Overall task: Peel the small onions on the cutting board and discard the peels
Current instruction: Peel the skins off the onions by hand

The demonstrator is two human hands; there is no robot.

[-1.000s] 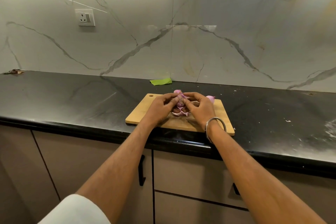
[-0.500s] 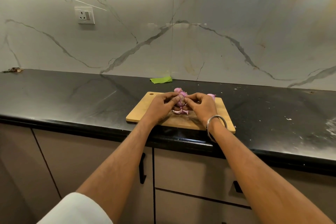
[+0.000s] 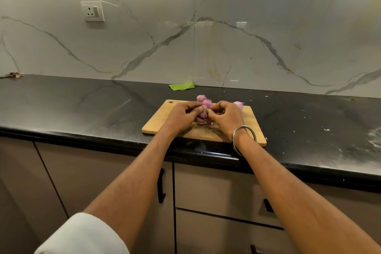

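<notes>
A wooden cutting board (image 3: 162,122) lies near the front edge of the black counter. Just above it, my left hand (image 3: 182,116) and my right hand (image 3: 226,117) meet around one small purple onion (image 3: 203,112), fingers and thumbs of both pinching it. Behind them, more small onions (image 3: 203,99) sit at the board's far edge, and another onion (image 3: 239,104) shows past my right hand. Loose pink peels (image 3: 203,122) lie on the board under my hands, partly hidden.
A green scrap (image 3: 181,86) lies on the black counter (image 3: 82,105) against the marble wall. A wall socket (image 3: 92,11) is at upper left. Dried bits (image 3: 12,75) lie at far left. White specks mark the counter's right side. Cabinet handles (image 3: 161,185) hang below.
Both hands with the onion have lifted slightly off the board and the fingers have shifted on the onion; the camera view has tilted a little.
</notes>
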